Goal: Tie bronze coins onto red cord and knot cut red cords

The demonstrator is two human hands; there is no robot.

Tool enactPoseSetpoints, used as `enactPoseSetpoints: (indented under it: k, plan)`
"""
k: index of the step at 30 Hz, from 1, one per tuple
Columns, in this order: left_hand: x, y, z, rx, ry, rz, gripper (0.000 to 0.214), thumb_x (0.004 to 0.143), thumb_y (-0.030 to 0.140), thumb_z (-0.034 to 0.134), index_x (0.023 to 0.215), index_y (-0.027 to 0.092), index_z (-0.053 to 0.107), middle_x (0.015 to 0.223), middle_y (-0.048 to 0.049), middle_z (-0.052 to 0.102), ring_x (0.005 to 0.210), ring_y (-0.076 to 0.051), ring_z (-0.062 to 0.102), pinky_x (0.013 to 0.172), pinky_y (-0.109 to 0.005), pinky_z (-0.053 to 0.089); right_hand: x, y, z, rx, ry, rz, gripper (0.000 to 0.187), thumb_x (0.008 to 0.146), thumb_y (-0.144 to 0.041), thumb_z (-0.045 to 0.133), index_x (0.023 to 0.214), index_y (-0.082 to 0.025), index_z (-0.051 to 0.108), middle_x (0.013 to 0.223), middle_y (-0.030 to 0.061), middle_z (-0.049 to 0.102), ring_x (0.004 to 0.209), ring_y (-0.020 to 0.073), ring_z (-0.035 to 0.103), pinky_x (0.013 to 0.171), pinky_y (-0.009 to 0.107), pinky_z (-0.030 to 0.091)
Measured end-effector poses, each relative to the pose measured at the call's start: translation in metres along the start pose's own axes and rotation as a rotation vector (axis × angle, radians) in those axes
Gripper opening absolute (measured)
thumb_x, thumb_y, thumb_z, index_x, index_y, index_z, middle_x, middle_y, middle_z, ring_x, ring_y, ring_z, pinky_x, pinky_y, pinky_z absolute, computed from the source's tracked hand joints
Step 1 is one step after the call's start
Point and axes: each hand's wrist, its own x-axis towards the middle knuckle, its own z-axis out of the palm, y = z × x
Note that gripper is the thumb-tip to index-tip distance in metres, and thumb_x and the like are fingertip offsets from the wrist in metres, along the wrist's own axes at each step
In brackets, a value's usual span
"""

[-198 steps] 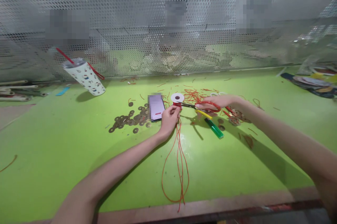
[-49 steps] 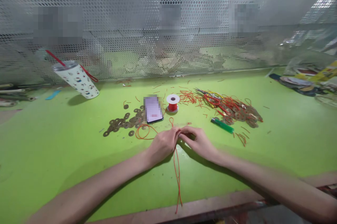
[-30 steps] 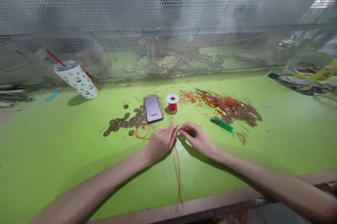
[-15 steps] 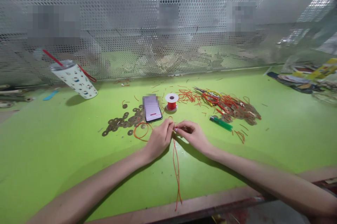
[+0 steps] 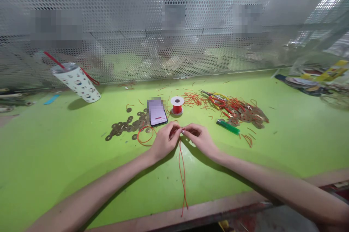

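My left hand [image 5: 167, 139] and my right hand [image 5: 200, 139] meet fingertip to fingertip above the green table, both pinched on a thin red cord [image 5: 182, 174]. Two strands of it hang from the fingers toward the table's front edge, crossing near their ends. The bit of cord between the fingertips is mostly hidden. A loop of orange-red cord [image 5: 138, 138] lies left of my left hand. Just beyond the hands stands a white spool [image 5: 177, 102] wound with red cord, beside a phone [image 5: 158, 112] with a lit screen.
Round brown coins with holes [image 5: 120, 127] lie scattered at left. More coins [image 5: 253, 115] form a pile at right, with scissors [image 5: 216, 100], cord scraps and a green lighter [image 5: 228, 127]. A patterned tumbler [image 5: 79, 83] with a red straw stands before the perforated metal screen [image 5: 125, 54].
My left fingers have shifted slightly, with the index finger arched higher and a gap showing behind the thumb. The fingertips still meet at the cord.
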Motion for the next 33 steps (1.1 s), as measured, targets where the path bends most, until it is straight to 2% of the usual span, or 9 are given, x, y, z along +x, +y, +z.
enactPoseSetpoints:
  k: [4, 8, 14, 18, 21, 25, 33]
  plan:
    - [-0.001, 0.001, -0.005, -0.024, -0.012, -0.012, 0.014, 0.097, 0.029, 0.054, 0.092, 0.017, 0.058, 0.076, 0.0003, 0.062, 0.061, -0.012, 0.053, 0.057, -0.023, 0.041, 0.000, 0.000, 0.001, -0.014, 0.004, -0.001, 0.022, 0.083, -0.037, 0.068, 0.085, -0.016, 0.072, 0.085, 0.0071, 0.074, 0.077, 0.0186, 0.066, 0.071, 0.032, 0.051]
    - [-0.004, -0.004, -0.014, 0.063, -0.025, 0.035, 0.013, 0.097, 0.025, 0.052, 0.089, 0.018, 0.059, 0.077, -0.0004, 0.063, 0.063, -0.013, 0.054, 0.060, -0.024, 0.043, 0.001, 0.001, 0.001, -0.130, -0.026, -0.043, 0.018, 0.087, -0.032, 0.063, 0.087, -0.016, 0.071, 0.086, 0.0065, 0.073, 0.076, 0.0173, 0.065, 0.070, 0.030, 0.050]
    - [-0.008, -0.019, -0.021, 0.258, -0.073, 0.120, 0.011, 0.096, 0.021, 0.049, 0.089, 0.018, 0.057, 0.079, -0.0016, 0.065, 0.067, -0.015, 0.059, 0.064, -0.027, 0.047, 0.003, -0.008, 0.002, -0.552, -0.081, -0.098, 0.009, 0.091, -0.020, 0.058, 0.091, -0.014, 0.064, 0.089, 0.0074, 0.067, 0.075, 0.0168, 0.061, 0.069, 0.030, 0.048]
    - [-0.008, -0.024, -0.019, 0.379, -0.099, 0.188, 0.013, 0.098, 0.019, 0.044, 0.092, 0.018, 0.055, 0.082, -0.0039, 0.065, 0.070, -0.017, 0.062, 0.065, -0.028, 0.048, -0.002, -0.022, 0.013, -0.988, -0.157, -0.127, 0.020, 0.094, -0.030, 0.057, 0.098, -0.011, 0.062, 0.097, 0.0144, 0.065, 0.086, 0.0256, 0.062, 0.072, 0.035, 0.048]
    - [-0.009, -0.026, -0.016, 0.412, -0.086, 0.207, 0.014, 0.099, 0.019, 0.042, 0.092, 0.018, 0.055, 0.084, -0.0048, 0.066, 0.072, -0.018, 0.063, 0.065, -0.029, 0.048, -0.009, -0.031, 0.023, -1.208, -0.196, -0.117, 0.027, 0.097, -0.029, 0.048, 0.107, -0.007, 0.060, 0.102, 0.0194, 0.062, 0.090, 0.0309, 0.063, 0.067, 0.036, 0.048]
    - [-0.012, -0.024, -0.015, 0.452, -0.078, 0.194, 0.015, 0.099, 0.021, 0.042, 0.092, 0.018, 0.055, 0.083, -0.0043, 0.066, 0.071, -0.018, 0.064, 0.063, -0.029, 0.047, -0.016, -0.038, 0.031, -1.294, -0.238, -0.085, 0.025, 0.097, -0.021, 0.043, 0.107, -0.006, 0.060, 0.099, 0.0207, 0.062, 0.089, 0.0329, 0.063, 0.062, 0.036, 0.046]
    - [-0.013, -0.021, -0.015, 0.509, -0.083, 0.206, 0.015, 0.099, 0.021, 0.042, 0.090, 0.019, 0.055, 0.082, -0.0048, 0.067, 0.072, -0.020, 0.064, 0.064, -0.030, 0.047, -0.018, -0.035, 0.025, -1.265, -0.293, -0.023, 0.023, 0.093, -0.009, 0.043, 0.106, -0.006, 0.062, 0.097, 0.0204, 0.067, 0.089, 0.0313, 0.065, 0.067, 0.036, 0.045]
